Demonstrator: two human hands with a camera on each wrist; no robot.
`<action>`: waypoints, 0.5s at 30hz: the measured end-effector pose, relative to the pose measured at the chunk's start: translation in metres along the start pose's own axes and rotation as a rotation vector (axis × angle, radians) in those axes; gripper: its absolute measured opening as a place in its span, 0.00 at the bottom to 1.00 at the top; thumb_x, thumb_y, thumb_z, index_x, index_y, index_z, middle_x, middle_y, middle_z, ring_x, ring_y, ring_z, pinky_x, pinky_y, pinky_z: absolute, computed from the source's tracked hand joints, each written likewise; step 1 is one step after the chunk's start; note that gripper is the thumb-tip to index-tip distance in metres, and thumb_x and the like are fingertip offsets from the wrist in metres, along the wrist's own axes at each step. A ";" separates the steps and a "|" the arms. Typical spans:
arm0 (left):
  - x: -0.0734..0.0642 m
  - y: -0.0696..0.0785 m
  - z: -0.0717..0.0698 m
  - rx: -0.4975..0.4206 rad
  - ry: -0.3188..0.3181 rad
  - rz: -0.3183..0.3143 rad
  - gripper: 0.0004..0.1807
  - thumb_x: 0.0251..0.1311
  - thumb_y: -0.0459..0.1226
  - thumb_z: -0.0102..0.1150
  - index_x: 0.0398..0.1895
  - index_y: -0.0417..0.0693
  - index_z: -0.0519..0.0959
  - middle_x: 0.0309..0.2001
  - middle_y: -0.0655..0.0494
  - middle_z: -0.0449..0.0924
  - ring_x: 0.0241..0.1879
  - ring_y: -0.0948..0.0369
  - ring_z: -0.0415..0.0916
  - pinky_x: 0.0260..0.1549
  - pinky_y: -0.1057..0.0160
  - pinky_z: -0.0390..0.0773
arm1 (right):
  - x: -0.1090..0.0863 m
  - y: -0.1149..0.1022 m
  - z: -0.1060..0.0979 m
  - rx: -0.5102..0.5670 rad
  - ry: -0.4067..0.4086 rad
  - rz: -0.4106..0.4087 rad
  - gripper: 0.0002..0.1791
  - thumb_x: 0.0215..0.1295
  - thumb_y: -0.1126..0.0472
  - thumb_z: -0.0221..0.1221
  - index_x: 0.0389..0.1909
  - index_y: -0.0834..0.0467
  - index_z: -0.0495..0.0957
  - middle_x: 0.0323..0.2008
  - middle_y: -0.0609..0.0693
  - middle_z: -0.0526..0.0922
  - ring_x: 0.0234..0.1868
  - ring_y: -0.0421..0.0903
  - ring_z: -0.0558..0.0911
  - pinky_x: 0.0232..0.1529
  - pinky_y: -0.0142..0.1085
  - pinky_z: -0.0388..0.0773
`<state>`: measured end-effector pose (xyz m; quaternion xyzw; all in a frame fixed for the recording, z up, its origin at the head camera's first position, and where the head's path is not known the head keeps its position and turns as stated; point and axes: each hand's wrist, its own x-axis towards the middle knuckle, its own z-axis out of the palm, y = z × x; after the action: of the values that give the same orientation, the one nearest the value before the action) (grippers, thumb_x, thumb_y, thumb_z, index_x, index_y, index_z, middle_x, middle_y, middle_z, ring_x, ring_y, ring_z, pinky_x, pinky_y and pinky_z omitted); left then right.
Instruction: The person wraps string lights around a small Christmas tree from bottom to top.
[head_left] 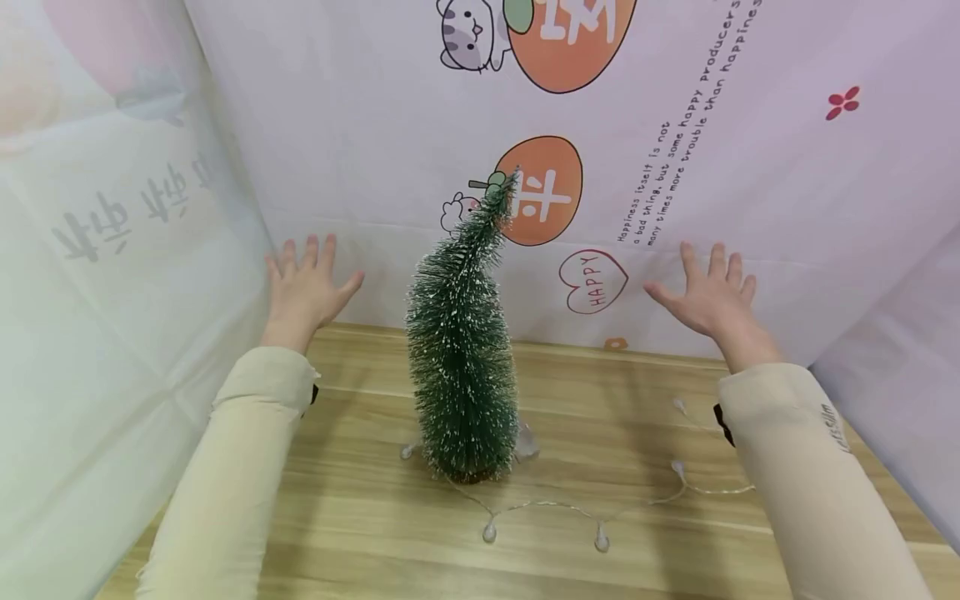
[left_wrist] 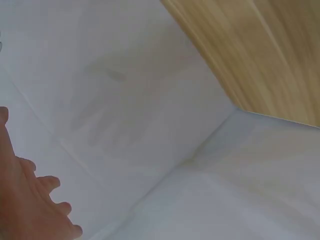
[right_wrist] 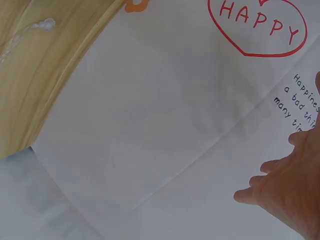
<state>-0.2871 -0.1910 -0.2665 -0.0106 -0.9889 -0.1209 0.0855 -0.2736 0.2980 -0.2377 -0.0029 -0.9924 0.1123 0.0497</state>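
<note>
While the left hand (head_left: 306,287) and right hand (head_left: 711,300) spread empty, grips apart, the bottlebrush Christmas tree (head_left: 465,358) seems best steadied low, clear of the string lights (head_left: 490,531).

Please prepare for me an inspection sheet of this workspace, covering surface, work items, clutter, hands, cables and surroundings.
Surface: light wood-grain top.
Work items: green frosted tree, standing, its tip bent right in the head view; light string with clear bulbs beside its base.
Clutter: small clear piece by the tree's base; cannot tell what.
Hands: left hand and right hand spread, either side of the tree, holding nothing.
Cables: the light string's thin wire, running behind the right sleeve; no other seen.
Surroundings: printed sheet behind, pale sheets at both sides.
</note>
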 end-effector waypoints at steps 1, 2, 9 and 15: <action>0.001 0.002 -0.002 -0.010 0.007 0.009 0.44 0.67 0.61 0.32 0.76 0.47 0.35 0.76 0.36 0.35 0.74 0.34 0.28 0.69 0.32 0.27 | 0.000 0.000 -0.001 -0.004 0.005 -0.015 0.53 0.65 0.30 0.40 0.75 0.60 0.30 0.69 0.78 0.25 0.69 0.78 0.29 0.65 0.74 0.30; 0.001 0.003 -0.005 -0.022 0.019 0.020 0.43 0.68 0.60 0.33 0.76 0.47 0.36 0.76 0.36 0.37 0.74 0.34 0.30 0.69 0.32 0.29 | 0.000 -0.001 -0.002 -0.008 0.012 -0.032 0.52 0.66 0.30 0.40 0.75 0.61 0.31 0.69 0.78 0.27 0.69 0.78 0.31 0.65 0.73 0.31; -0.003 0.020 -0.028 -0.109 0.195 0.123 0.34 0.70 0.46 0.38 0.76 0.46 0.46 0.72 0.38 0.56 0.71 0.37 0.50 0.71 0.37 0.45 | -0.003 -0.009 -0.007 -0.025 0.055 -0.166 0.42 0.70 0.43 0.45 0.73 0.67 0.45 0.68 0.78 0.48 0.67 0.78 0.50 0.67 0.69 0.47; -0.010 0.043 -0.045 -0.207 0.412 0.217 0.26 0.70 0.42 0.39 0.70 0.46 0.62 0.63 0.43 0.73 0.61 0.41 0.69 0.65 0.43 0.63 | -0.015 -0.011 -0.007 -0.045 0.056 -0.269 0.32 0.69 0.56 0.50 0.67 0.71 0.57 0.63 0.76 0.62 0.64 0.73 0.60 0.65 0.65 0.57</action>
<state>-0.2679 -0.1602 -0.2155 -0.1003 -0.9261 -0.2112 0.2960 -0.2575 0.2884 -0.2300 0.1258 -0.9843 0.0824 0.0922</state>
